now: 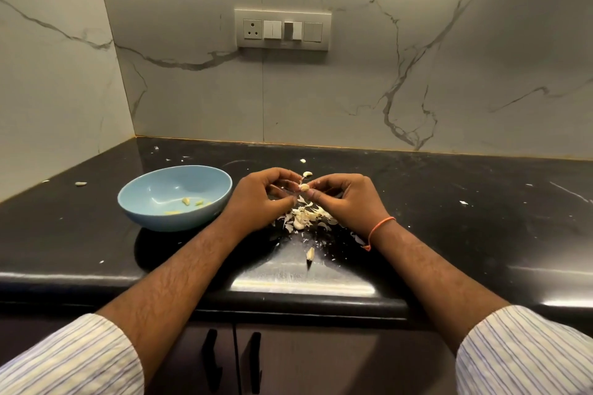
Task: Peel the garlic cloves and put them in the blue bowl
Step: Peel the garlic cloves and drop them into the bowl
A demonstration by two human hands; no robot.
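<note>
Black glossy table (449, 202), rounded front edge, set into a corner and flecked with small pale scraps. Grey-veined white marble-look wall panels (417, 74) behind and at the left, the back one carrying a switch plate (282, 29) with one round-pin socket at its left end and a row of rocker switches beside it. Two dark cabinet doors (288, 362) below the front edge, each with a black vertical handle (210, 359) near the centre seam.
</note>
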